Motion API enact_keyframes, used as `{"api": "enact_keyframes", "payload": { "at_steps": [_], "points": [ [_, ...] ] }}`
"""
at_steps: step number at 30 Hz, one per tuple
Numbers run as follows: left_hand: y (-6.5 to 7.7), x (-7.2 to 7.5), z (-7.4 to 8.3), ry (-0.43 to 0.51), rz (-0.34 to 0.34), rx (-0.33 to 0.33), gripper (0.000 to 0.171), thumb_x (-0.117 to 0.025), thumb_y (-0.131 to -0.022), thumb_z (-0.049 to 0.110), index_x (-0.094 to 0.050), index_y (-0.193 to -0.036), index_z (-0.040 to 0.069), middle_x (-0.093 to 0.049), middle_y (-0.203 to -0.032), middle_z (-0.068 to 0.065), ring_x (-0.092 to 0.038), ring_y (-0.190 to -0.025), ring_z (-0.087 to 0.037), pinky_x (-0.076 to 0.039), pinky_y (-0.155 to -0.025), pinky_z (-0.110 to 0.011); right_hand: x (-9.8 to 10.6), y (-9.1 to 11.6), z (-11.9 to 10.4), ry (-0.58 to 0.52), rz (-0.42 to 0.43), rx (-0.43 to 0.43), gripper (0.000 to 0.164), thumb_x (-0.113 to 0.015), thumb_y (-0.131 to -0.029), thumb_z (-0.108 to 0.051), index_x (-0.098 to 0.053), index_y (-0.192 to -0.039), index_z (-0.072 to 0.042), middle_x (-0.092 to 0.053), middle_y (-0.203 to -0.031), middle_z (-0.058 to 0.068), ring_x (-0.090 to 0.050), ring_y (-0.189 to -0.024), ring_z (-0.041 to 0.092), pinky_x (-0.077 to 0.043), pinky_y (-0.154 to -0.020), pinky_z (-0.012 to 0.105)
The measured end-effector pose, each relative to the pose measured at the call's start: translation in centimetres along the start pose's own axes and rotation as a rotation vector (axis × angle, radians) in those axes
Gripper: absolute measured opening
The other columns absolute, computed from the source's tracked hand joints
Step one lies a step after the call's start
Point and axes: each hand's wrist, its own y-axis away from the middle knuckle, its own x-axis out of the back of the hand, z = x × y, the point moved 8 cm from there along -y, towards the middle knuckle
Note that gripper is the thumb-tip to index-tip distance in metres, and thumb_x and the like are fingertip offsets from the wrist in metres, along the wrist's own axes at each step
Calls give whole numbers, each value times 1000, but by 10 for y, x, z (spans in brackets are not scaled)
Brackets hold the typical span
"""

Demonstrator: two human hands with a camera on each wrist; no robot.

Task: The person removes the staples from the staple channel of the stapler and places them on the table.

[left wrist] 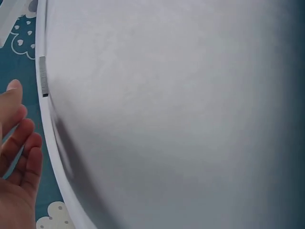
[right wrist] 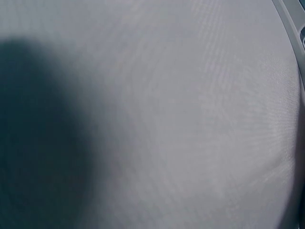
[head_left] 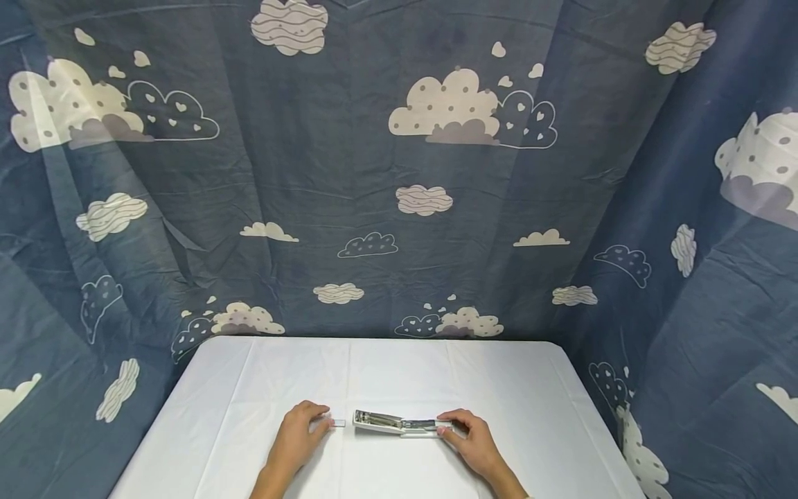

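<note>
On the white table lies an opened stapler (head_left: 379, 421), its metal inside showing. My right hand (head_left: 476, 443) grips the stapler's right end between thumb and fingers. To the stapler's left is a short, thin grey strip (head_left: 339, 423) that looks like a row of staples. Next to it is my left hand (head_left: 298, 438), fingers loosely bent. In the left wrist view the left hand (left wrist: 19, 157) shows a gap between its fingertips and the strip (left wrist: 44, 76). The right wrist view shows only white tabletop and a dark blur; no hand appears there.
A white cloth covers the table (head_left: 399, 371). Behind and at both sides hangs a dark blue curtain (head_left: 349, 173) with a cloud print. The table's far edge meets the curtain.
</note>
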Motion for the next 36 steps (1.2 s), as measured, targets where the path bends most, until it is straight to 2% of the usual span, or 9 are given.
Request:
{"api": "enact_keyframes", "payload": {
  "at_steps": [3,8,13,19,26,32,36],
  "points": [
    [-2,6,4,14,53,-7,26,-86,-85,27,-79,-107,16,-74,-103,3,-72,-99,-18,-61,-91,-37,1,-1,0,-4,5,-8,21,-85,-85,-25,-77,-104,-23,-74,-108,-6,-65,-114,16,-50,-106,25],
    [-3,18,16,36,158,-73,22,-87,-84,24,-80,-103,17,-74,-100,5,-71,-91,-14,-61,-79,-33,1,-1,3,23,3,-18,21,-85,-85,-27,-77,-104,-24,-74,-109,-7,-65,-117,19,-50,-107,29],
    [-6,26,27,69,204,-111,22,-87,-84,23,-80,-104,17,-74,-101,5,-70,-92,-13,-61,-80,-34,1,0,4,19,4,-18,22,-85,-85,-26,-77,-105,-23,-74,-110,-7,-65,-118,20,-50,-108,28],
    [-9,31,37,108,224,-136,21,-87,-85,23,-80,-104,17,-75,-102,5,-70,-94,-13,-60,-82,-37,2,2,3,14,8,-14,21,-85,-85,-26,-77,-104,-24,-74,-109,-7,-65,-117,19,-50,-106,25],
    [-12,26,48,137,220,-145,22,-87,-85,24,-79,-105,18,-74,-103,8,-69,-94,-10,-60,-83,-35,2,2,3,1,8,3,20,-85,-85,-25,-77,-104,-24,-74,-109,-7,-65,-116,18,-50,-105,23],
    [-15,22,63,163,239,-217,25,-89,-82,24,-79,-104,20,-74,-103,7,-70,-95,-12,-60,-83,-37,1,1,2,5,13,-4,21,-85,-84,-26,-77,-104,-24,-74,-109,-7,-65,-114,16,-50,-105,24],
    [-18,16,73,189,222,-254,28,-90,-81,27,-78,-105,18,-74,-104,7,-70,-99,-15,-60,-87,-40,0,0,1,11,13,-11,22,-85,-84,-27,-77,-104,-24,-74,-109,-7,-65,-112,13,-51,-104,25]
  ]
}}
